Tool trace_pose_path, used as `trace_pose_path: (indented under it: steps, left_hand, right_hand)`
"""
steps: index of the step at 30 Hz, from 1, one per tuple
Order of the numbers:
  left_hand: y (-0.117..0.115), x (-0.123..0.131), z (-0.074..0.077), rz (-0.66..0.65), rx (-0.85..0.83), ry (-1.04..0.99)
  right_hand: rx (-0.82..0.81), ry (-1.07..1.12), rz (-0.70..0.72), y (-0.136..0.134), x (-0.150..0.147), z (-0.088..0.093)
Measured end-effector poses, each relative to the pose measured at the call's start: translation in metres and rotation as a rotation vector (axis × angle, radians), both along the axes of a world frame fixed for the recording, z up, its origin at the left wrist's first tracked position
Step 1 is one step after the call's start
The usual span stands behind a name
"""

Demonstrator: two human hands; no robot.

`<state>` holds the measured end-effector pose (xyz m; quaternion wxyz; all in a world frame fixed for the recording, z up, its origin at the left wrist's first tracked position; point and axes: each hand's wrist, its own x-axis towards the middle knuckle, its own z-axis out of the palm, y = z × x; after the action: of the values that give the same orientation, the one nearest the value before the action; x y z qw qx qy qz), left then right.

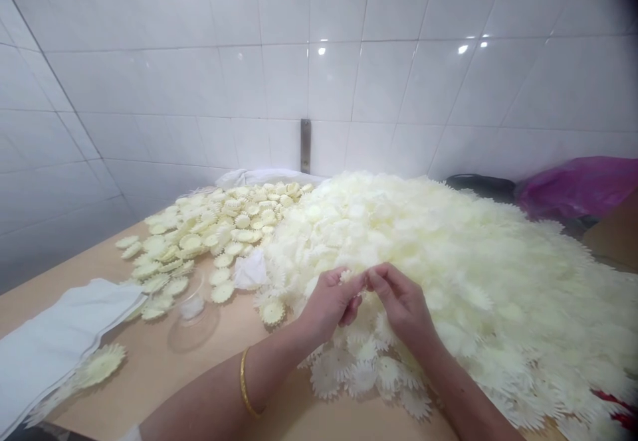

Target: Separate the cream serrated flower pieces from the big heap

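My left hand and my right hand meet fingertip to fingertip over the near edge of a big heap of cream-white serrated fabric petals. Both hands pinch one small petal piece between thumbs and fingers. A gold bangle circles my left wrist. Loose petals lie on the wooden table just under my hands.
A second spread of yellower round petals lies at the back left. A clear glass bowl stands left of my hands. White cloth lies at the left edge. A purple plastic bag sits at the far right by the tiled wall.
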<state>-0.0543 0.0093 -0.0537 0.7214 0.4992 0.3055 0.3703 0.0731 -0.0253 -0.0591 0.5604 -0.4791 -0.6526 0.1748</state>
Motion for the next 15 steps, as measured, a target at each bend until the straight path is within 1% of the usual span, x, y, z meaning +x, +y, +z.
trace_pose_path:
  steps: [3, 6, 9, 13, 15]
  left_hand:
    - [-0.001, -0.001, 0.003, -0.004, 0.023, 0.031]
    - [-0.001, -0.002, 0.002, -0.017, 0.084, 0.076]
    - [0.001, -0.003, -0.002, -0.006, 0.102, 0.166]
    - [0.003, -0.002, -0.011, 0.007, 0.090, 0.267]
    - [0.003, -0.002, -0.013, 0.007, 0.064, 0.295]
  right_hand:
    - [0.001, -0.010, 0.004, 0.001, -0.001, 0.000]
    - [0.000, -0.028, 0.000, 0.001, -0.001, 0.001]
    - [-0.013, -0.043, -0.001, 0.000, -0.001, 0.002]
    - [-0.032, -0.074, 0.067, -0.001, -0.003, 0.003]
    - [-0.020, -0.088, 0.073, -0.001, -0.004, 0.003]
